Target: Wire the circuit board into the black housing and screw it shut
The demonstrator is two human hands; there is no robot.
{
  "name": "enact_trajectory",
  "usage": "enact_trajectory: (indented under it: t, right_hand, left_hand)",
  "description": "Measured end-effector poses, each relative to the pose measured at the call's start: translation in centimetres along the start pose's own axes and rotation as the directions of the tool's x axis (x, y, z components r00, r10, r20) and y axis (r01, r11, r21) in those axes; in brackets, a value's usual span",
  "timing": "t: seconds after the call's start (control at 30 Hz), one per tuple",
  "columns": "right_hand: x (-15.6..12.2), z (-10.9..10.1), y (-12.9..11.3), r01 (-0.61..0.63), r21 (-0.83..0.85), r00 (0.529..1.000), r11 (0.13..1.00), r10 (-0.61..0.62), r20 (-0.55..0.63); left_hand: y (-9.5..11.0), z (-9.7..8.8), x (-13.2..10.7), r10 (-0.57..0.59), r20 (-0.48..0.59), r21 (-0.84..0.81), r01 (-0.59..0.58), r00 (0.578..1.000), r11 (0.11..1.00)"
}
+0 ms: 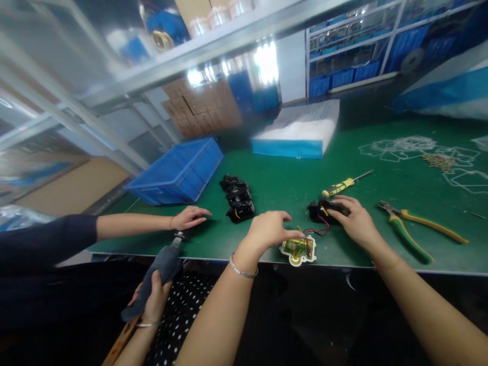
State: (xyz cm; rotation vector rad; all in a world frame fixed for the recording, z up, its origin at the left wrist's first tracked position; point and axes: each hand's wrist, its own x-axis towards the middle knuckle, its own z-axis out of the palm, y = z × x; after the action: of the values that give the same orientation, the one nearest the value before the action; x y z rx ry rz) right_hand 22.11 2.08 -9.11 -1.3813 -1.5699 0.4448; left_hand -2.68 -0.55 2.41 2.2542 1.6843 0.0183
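Green counter (pixel 381 168) carries a circuit board (pixel 298 249) at its near edge; left hand (pixel 269 230) fingers pinch it, while right hand (pixel 353 219) just beside grips a black wired part (pixel 319 211).

Factory assembly workshop: green-matted workbench (pixel 274 178) strewn with screwdriver (pixel 345 184), pliers (pixel 417 226) and loose screws (pixel 438 161), blue parts crate (pixel 179 173) alongside, racks of blue bins (pixel 354 51) and stacked cartons (pixel 202 109) behind.

Matt green table mat (pixel 274 173), glossy blue plastic crate (pixel 179 173), rubbery yellow-green pliers handles (pixel 419 226), black plastic housing (pixel 324 211)
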Motion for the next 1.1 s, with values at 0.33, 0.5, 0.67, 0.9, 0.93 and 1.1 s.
enact_trajectory:
  t: [0.33,0.5,0.67,0.9,0.93,1.1]
  right_hand:
    - [1.6,5.0,-3.0,0.019,0.194,0.986,0.981,-0.050,0.158]
    - [-0.9,4.2,-5.3,-0.055,-0.015,0.998,0.998,0.055,-0.034]
    - [-1.8,4.4,-7.8,-0.014,-0.276,0.994,0.961,0.043,0.101]
    - [-1.0,4.4,-8.1,0.034,-0.393,0.973,0.919,0.060,0.225]
    - [-1.0,4.1,-7.9,0.035,-0.374,0.970,0.927,0.059,0.236]
    - [-1.0,1.8,-6.4,-0.059,-0.266,0.956,0.962,0.131,0.263]
  left_hand:
    - [-1.1,3.4,4.2,0.288,-0.307,-0.106,-0.334,0.907,0.937]
    - [-1.9,3.8,5.3,0.292,-0.302,-0.115,-0.339,0.908,0.934]
    - [-1.9,3.8,5.5,0.312,-0.311,-0.169,-0.375,0.898,0.912]
    - [-1.8,3.9,5.4,0.307,-0.277,-0.205,-0.369,0.910,0.907]
    - [-1.9,4.0,5.5,0.296,-0.283,-0.201,-0.359,0.912,0.912]
    - [-2.1,3.7,5.4,0.196,-0.270,-0.169,-0.247,0.943,0.954]
